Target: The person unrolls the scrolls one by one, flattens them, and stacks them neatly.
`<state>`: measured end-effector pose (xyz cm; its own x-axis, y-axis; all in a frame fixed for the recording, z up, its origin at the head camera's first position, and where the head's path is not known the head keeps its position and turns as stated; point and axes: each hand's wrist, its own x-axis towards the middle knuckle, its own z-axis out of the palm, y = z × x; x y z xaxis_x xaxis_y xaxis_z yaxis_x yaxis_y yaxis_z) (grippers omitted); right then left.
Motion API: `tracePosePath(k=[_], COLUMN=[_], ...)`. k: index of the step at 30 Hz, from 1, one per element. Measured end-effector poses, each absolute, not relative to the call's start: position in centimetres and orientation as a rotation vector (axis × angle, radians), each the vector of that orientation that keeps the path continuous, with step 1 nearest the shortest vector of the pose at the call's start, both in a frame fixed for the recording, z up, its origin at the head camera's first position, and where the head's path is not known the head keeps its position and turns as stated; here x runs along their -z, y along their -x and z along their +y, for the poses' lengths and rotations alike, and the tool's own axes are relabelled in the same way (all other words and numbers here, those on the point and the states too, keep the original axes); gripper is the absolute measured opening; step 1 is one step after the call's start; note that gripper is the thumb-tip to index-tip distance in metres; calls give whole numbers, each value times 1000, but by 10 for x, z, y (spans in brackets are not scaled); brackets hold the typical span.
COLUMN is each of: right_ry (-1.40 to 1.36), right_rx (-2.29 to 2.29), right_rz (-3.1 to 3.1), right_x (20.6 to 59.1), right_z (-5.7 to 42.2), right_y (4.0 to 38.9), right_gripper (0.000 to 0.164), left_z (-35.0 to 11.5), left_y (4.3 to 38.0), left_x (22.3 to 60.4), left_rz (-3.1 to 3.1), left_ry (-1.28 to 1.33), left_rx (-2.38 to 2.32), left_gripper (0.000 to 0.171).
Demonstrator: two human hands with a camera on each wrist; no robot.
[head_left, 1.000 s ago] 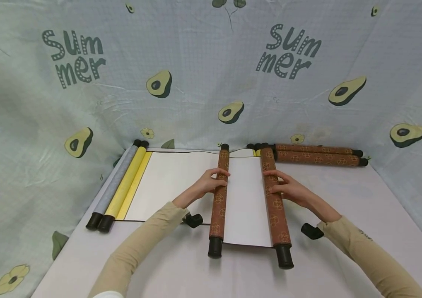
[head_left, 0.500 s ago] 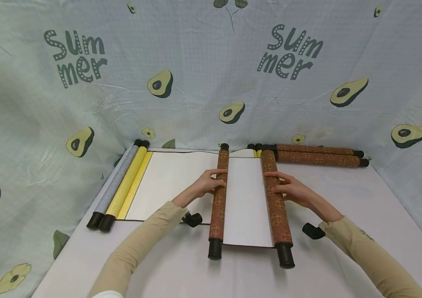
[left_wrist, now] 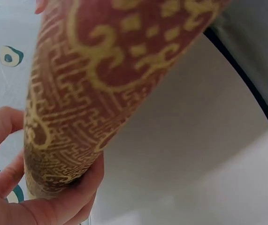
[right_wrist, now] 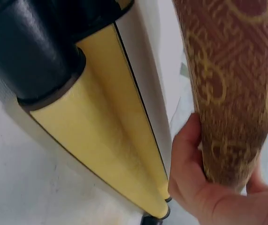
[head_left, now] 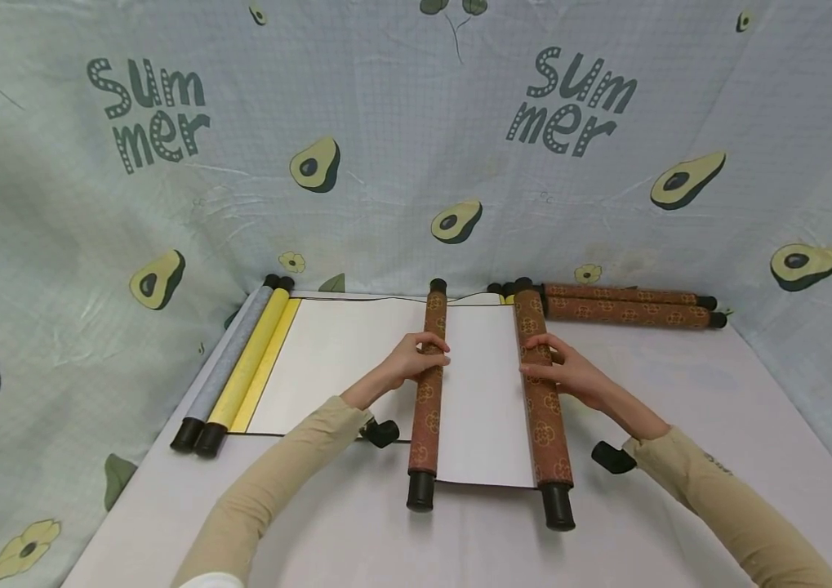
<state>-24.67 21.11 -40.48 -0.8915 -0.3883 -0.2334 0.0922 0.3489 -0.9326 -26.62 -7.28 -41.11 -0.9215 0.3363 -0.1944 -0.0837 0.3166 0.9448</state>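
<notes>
A partly unrolled scroll with a white sheet [head_left: 485, 392] between two brown, gold-patterned rollers appears held up over the table. My left hand [head_left: 410, 359] grips the left roller [head_left: 426, 416], with fingers and thumb wrapped around it in the left wrist view. The right roller [head_left: 546, 416] is in my right hand [head_left: 576, 377], thumb on one side and fingers on the other. Both rollers have black end caps. Behind and left of this scroll lies another opened white sheet [head_left: 338, 367] with a yellow border. In the right wrist view, yellow rolls [right_wrist: 101, 136] lie below my right hand.
A grey roll [head_left: 228, 367] and a yellow roll [head_left: 250, 371] lie along the left side of the table [head_left: 651, 506]. Two more brown rolled scrolls [head_left: 625, 312] rest at the back right against the avocado-print cloth [head_left: 386, 122].
Both rollers have shifted slightly left, and their far ends appear a little higher in view. The fingers of my right hand have changed position on the right roller.
</notes>
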Motion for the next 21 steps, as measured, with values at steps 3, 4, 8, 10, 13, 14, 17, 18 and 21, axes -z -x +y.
tracePosePath(k=[3,4,8,10,13,14,17,18,21], right_ry=[244,238,246,251,260,261,276,282,292], right_rx=[1541,1540,1507,1512,1519,1521,1503,1495,1488], right_rz=[2292,2309,2360,2344,2302,2288,2267,2263,2241], right_x=[403,403,402,403,401,400,397,396,395], right_z=[206,205,207,210,214,215,219,220,222], right_y=[244,244,247,250,251,251,252,252,253], right_gripper=[51,51,51,52,53,53,57,58,60], left_z=[-71,-71,-72,-73,-76,-77,-80,-81,-84], left_y=[266,266,266,267,267,268,269,269,270], left_x=[414,414,413,411,407,407,405,405,404], left_rz=[2298,2318,2343,2326,2293,2283,2259,2249,2218], left_ry=[-272,-290,-333,-331,-307,-306,-299,-296,-299], left_rx=[-1639,-1643,-1640,-1628,-1596,-1586,-1562,-1556,-1546], left_gripper=[28,28,32,35,37,37,36,37,39])
